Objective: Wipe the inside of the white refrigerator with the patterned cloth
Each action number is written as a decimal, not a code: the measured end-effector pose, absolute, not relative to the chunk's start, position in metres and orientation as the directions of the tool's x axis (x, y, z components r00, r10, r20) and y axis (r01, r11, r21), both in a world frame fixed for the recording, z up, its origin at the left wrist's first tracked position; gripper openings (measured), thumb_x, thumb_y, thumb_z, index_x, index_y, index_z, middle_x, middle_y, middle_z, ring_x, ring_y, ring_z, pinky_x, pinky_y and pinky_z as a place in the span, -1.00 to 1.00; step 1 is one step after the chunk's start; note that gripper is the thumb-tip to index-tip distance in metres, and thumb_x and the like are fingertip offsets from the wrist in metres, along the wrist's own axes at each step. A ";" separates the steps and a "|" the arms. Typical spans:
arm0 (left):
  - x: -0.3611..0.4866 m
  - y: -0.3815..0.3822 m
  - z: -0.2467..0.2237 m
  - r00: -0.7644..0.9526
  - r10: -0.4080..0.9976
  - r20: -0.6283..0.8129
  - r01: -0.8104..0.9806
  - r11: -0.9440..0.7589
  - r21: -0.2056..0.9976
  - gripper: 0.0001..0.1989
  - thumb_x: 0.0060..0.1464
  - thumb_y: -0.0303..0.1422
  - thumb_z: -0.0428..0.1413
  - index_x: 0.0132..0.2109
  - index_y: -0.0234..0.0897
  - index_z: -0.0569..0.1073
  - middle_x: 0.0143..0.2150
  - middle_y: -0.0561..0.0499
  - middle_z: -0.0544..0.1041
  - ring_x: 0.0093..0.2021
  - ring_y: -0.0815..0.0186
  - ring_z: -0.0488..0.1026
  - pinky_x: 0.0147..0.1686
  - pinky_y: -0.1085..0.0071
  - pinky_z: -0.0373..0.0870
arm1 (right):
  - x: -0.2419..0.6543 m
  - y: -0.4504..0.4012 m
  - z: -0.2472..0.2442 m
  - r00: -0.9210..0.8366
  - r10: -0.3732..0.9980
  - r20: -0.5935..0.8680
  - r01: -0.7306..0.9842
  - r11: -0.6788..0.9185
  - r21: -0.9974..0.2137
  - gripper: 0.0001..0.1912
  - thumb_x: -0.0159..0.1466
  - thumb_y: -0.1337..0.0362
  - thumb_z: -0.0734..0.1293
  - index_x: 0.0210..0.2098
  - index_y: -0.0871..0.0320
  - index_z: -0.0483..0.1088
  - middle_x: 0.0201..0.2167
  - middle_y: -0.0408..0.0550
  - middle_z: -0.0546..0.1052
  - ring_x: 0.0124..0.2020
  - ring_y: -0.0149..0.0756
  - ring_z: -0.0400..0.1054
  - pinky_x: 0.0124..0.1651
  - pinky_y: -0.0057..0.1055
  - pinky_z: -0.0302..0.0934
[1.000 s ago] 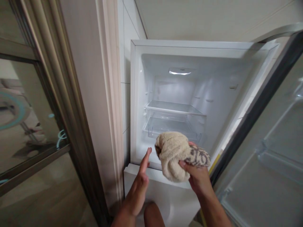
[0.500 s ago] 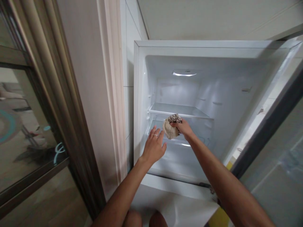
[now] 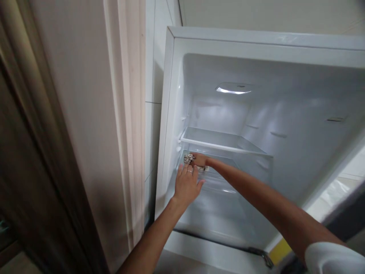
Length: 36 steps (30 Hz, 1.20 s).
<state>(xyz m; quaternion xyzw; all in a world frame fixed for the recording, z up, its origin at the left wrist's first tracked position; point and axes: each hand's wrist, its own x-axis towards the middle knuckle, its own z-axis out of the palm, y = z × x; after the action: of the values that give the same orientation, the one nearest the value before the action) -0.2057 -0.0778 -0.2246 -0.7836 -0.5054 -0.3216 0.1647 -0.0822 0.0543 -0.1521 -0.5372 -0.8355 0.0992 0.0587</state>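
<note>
Inside an open white refrigerator, my right hand is closed on a bunched cloth, white with a dark pattern. Hand and cloth are at the left part of the lower glass shelf, below the upper glass shelf. In front of them my left hand has its fingers stretched out and holds nothing; a ring is on one finger. Its fingertips overlap the view of the shelf's front edge, and whether they touch it I cannot tell. Part of the cloth is hidden behind both hands.
A lit lamp is in the refrigerator ceiling. Close on the left stand a white tiled wall and a pale door frame. The refrigerator door's dark edge is at the right, with a metal hinge at the bottom.
My right hand has reached deeper and to the left with the cloth, onto the lower shelf. My left hand has moved slightly forward relative to the shelf. The view has come closer to the refrigerator.
</note>
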 end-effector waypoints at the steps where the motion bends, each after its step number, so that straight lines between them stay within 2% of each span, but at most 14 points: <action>1: -0.206 -0.076 -0.222 0.280 0.680 0.678 0.895 -0.440 0.072 -0.40 0.27 -0.03 0.08 0.22 -0.43 0.43 0.12 -0.33 0.54 0.22 -0.04 0.42 0.35 -0.03 0.18 | -0.084 0.061 -0.152 -0.431 0.902 -0.024 0.887 0.419 -0.194 -0.55 0.12 0.32 0.42 0.03 0.09 0.48 -0.07 -0.11 0.62 -0.07 -0.21 0.50 -0.06 -0.47 0.35; 5: -0.207 -0.066 -0.214 0.281 0.677 0.680 0.877 -0.469 0.104 -0.46 0.23 0.08 0.06 0.06 -0.27 0.55 -0.05 -0.24 0.57 0.04 -0.02 0.47 0.12 0.03 0.37 | -0.085 0.089 -0.154 -0.455 0.889 -0.057 0.890 0.452 -0.062 -0.46 0.12 0.30 0.44 0.11 0.09 0.42 0.00 -0.02 0.60 0.00 -0.14 0.49 0.00 -0.42 0.34; 8: -0.207 -0.060 -0.210 0.287 0.692 0.662 0.868 -0.480 0.125 -0.50 0.22 0.10 0.07 -0.07 -0.23 0.58 -0.11 -0.21 0.58 -0.04 -0.02 0.48 -0.04 0.07 0.41 | -0.081 0.108 -0.159 -0.410 0.912 -0.019 0.912 0.410 0.023 -0.38 0.19 0.25 0.41 0.24 0.12 0.31 0.14 0.12 0.51 0.13 -0.03 0.43 0.10 -0.31 0.31; 13: -0.204 -0.057 -0.209 0.294 0.711 0.639 0.864 -0.483 0.141 -0.41 0.18 0.18 0.03 -0.18 -0.28 0.59 -0.22 -0.23 0.60 -0.11 -0.05 0.50 -0.10 0.04 0.40 | -0.079 0.125 -0.170 -0.288 0.954 0.087 0.955 0.280 0.094 -0.43 0.32 0.22 0.29 0.30 0.12 0.21 0.25 0.25 0.40 0.20 0.06 0.36 0.15 -0.15 0.30; 17: -0.199 -0.054 -0.211 0.269 0.715 0.645 0.871 -0.467 0.154 -0.31 0.13 0.28 -0.02 -0.20 -0.29 0.58 -0.26 -0.23 0.60 -0.12 -0.05 0.50 -0.11 0.03 0.38 | -0.080 0.132 -0.172 -0.225 0.963 0.145 0.971 0.210 0.111 -0.52 0.38 0.24 0.20 0.29 0.09 0.24 0.27 0.24 0.38 0.23 0.07 0.32 0.22 -0.03 0.24; 25: -0.198 -0.052 -0.215 0.247 0.711 0.659 0.880 -0.449 0.155 -0.29 0.17 0.28 -0.08 -0.20 -0.30 0.58 -0.25 -0.23 0.59 -0.12 -0.01 0.48 -0.11 0.06 0.33 | -0.055 0.149 -0.167 -0.126 0.986 0.106 0.991 0.119 0.067 -0.59 0.34 0.32 0.28 0.18 0.17 0.39 0.04 0.24 0.55 0.03 0.01 0.48 0.06 -0.18 0.34; 32: -0.201 -0.053 -0.212 0.248 0.730 0.637 0.878 -0.447 0.170 -0.30 0.17 0.28 -0.06 -0.19 -0.29 0.59 -0.24 -0.24 0.60 -0.09 -0.02 0.47 -0.08 0.06 0.29 | 0.003 0.131 -0.165 -0.017 0.992 0.126 1.000 0.016 0.006 -0.62 0.28 0.36 0.34 0.09 0.18 0.47 0.03 0.25 0.56 -0.01 0.04 0.50 0.00 -0.19 0.35; 36: -0.201 -0.055 -0.209 0.248 0.755 0.607 0.885 -0.432 0.175 -0.30 0.17 0.27 -0.05 -0.17 -0.29 0.60 -0.23 -0.25 0.60 -0.09 -0.03 0.47 -0.09 0.06 0.29 | 0.041 0.120 -0.169 0.080 0.991 0.110 0.996 -0.076 -0.037 -0.75 0.24 0.39 0.34 -0.10 0.22 0.54 -0.18 0.23 0.62 -0.17 0.01 0.54 -0.10 -0.21 0.36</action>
<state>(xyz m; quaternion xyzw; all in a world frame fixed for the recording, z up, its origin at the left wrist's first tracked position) -0.2007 -0.0551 -0.2087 -0.7835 -0.5234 -0.3193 0.1014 0.0409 0.1198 -0.1687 -0.7331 -0.6777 -0.0281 0.0509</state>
